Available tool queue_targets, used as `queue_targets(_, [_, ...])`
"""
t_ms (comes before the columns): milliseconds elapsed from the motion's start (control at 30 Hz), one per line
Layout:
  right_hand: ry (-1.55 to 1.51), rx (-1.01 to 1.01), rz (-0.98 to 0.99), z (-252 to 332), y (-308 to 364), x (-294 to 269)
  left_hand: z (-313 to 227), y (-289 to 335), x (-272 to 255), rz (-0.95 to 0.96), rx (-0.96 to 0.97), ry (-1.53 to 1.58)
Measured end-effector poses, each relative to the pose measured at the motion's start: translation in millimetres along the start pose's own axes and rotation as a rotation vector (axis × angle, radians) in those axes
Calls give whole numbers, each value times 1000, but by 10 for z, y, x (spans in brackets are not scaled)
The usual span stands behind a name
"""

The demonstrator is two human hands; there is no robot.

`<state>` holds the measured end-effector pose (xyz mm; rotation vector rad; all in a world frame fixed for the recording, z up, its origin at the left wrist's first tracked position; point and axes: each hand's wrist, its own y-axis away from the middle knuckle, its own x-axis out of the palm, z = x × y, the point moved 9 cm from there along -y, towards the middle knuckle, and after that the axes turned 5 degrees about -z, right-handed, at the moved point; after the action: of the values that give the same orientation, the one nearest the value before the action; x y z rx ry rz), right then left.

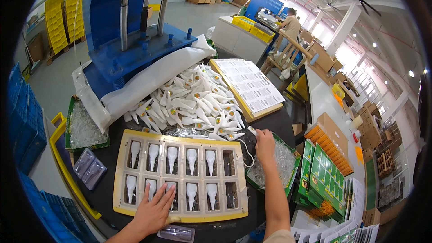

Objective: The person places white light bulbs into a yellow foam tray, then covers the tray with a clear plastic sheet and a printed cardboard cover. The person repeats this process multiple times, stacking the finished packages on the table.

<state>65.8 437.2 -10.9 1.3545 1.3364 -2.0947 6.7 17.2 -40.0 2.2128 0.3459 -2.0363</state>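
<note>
Yellow-edged compartment tray (pixel 241 175) lies on the black worktop (pixel 101 193), nearer the person than a heap of white tapered pieces (pixel 193 103). The left hand (pixel 154 208) is over its lower edge, fingers spread wide, gripping nothing, reaching across two white inserts (pixel 152 184) in the near row. Just past the far right corner, the right hand's (pixel 264 145) fingers bunch beside a small white block (pixel 251 130); I can't tell whether they grip it.

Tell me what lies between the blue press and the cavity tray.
In the head view: white sheeting, then a heap of white pointed pieces.
</note>
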Motion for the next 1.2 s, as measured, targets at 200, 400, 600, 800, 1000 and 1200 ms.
queue_targets(200, [-313,210,-7,879,889,-626,-190,-129,-86,-47,11,118])
queue_targets(400, [183,-7,119,1286,828,-493,-898,-466,-80,-72,215,172])
queue_targets(600, [69,-104,-1,557,-90,153,-1179,-857,-140,-126,285,176])
queue_targets(800, [-276,-57,298,211,-182,492,-1213,-775,-116,-59,324,182])
queue_targets(1000, [-481,25,-131,710,627,-946,-1068,-189,35,-28,179,323])
queue_targets(1200, [-221,-306,133,1478,1794,-1270,-838,73,-71,-71,86,356])
